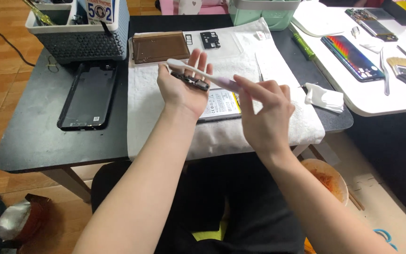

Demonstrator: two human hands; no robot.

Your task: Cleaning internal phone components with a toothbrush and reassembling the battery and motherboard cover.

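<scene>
Your left hand [183, 89] lies spread, cradling a small black phone part [190, 80]; your right hand [264, 113] pinches a white toothbrush [203, 74], mid-scrub. Use light strokes.

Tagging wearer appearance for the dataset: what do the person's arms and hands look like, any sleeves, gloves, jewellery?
Both forearms are bare up to the frame edge, no sleeves in view. The left hand and right hand wear no gloves. No rings, watch or bracelet show on the fingers or wrists. Nails look short and unpainted. No markings or tattoos visible.
</scene>
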